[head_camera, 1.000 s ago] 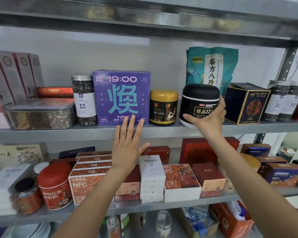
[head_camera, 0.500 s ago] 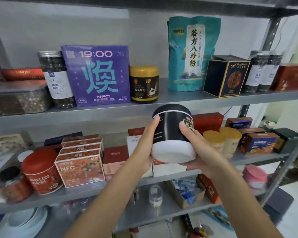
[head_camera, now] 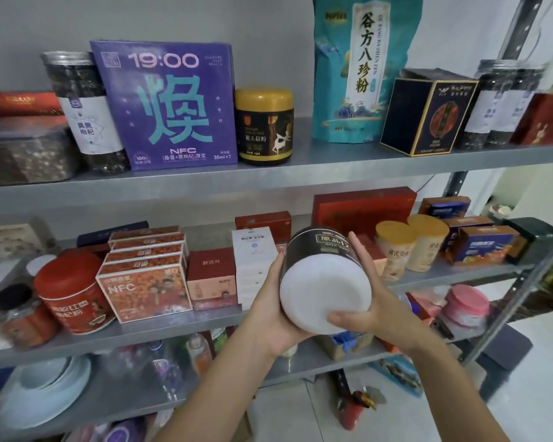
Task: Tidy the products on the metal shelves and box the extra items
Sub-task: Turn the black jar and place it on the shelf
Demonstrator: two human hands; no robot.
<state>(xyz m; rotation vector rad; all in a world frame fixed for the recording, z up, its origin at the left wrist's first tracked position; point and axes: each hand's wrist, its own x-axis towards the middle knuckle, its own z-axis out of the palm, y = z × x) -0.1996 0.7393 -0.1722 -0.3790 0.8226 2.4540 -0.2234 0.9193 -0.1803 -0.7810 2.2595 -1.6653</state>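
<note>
You hold the black jar (head_camera: pixel 324 282) in the air between both hands, in front of the middle shelf (head_camera: pixel 173 327) and touching neither shelf. It is tipped over so its white base faces you and its black, labelled end points toward the shelves. Your left grip (head_camera: pixel 270 301) cups the jar's left side, fingers curled round the wall. Your right grip (head_camera: pixel 374 301) wraps the right side, fingers along the label and thumb pressed on the white base.

Behind the jar on the middle shelf stand a stack of white boxes (head_camera: pixel 253 260) and, to the right, two yellow-lidded tubs (head_camera: pixel 395 247). On the upper shelf (head_camera: pixel 300 169) a purple "19:00" box (head_camera: pixel 166 103) stands just beside a gold-lidded jar (head_camera: pixel 264 126). A teal pouch (head_camera: pixel 361 68) stands further right, next to a dark blue box (head_camera: pixel 425 113).
</note>
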